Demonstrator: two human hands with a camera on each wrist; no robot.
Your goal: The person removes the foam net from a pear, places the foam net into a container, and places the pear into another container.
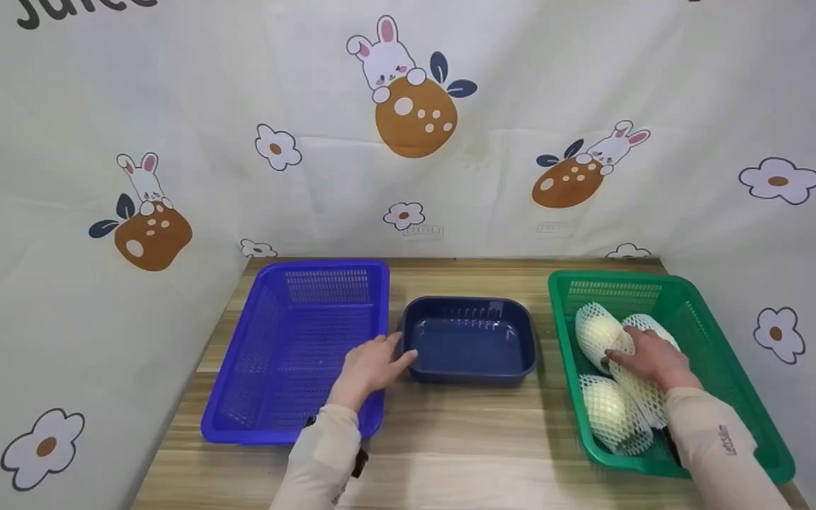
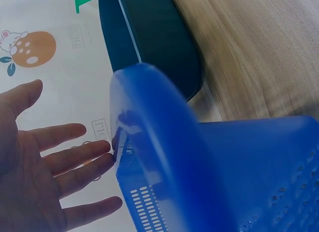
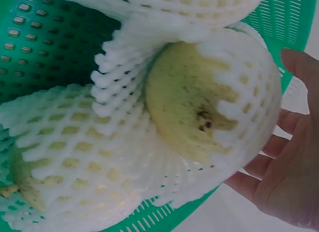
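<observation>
My left hand (image 1: 371, 365), fingers spread, is over the right rim of the blue basket (image 1: 238, 382), beside the left rim of the dark blue basin (image 1: 468, 379). In the left wrist view the palm (image 2: 30, 177) holds nothing. My right hand (image 1: 652, 355) reaches into the green basket (image 1: 741, 382), over several pale yellow pears in white foam nets. In the right wrist view one pear (image 3: 189, 102) shows its bare end through its net, next to the right hand (image 3: 284, 172). The fingertips are partly hidden behind this pear, while the thumb stands apart from it.
A wooden tabletop (image 1: 465, 446) carries both baskets, with the basin between them. Behind and at the sides hangs a pale cloth (image 1: 507, 64) printed with rabbits, fruit and flowers. Another netted pear (image 1: 606, 411) lies at the green basket's near left.
</observation>
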